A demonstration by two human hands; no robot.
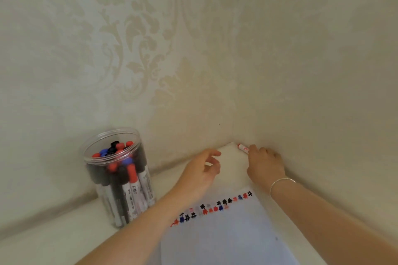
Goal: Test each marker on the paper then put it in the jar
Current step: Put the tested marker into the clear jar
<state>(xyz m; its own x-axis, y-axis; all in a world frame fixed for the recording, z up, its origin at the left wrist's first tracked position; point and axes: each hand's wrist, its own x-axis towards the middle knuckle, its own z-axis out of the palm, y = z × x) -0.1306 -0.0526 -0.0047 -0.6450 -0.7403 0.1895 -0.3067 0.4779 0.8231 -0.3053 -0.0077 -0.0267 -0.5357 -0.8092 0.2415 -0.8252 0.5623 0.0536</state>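
The right hand, a thin bracelet at its wrist, curled its fingers around a red-capped marker in the far corner of the desk, at about one o'clock from the paper, the cap end poking out toward the wall joint. The left hand hovered just beside it at nine o'clock, fingers loosely bent and holding nothing. The marker appeared still capped, so the likeliest slip was a fumbled uncapping in so cramped a corner, sending cap or marker rolling along the wall. The paper, already carrying a row of black, red and blue test marks along its far edge, lay loose and could shift or smear under a passing forearm. At nine o'clock from the paper stood the clear jar, crowded with markers; a careless reach or a forced insertion might tip it, by this reading.
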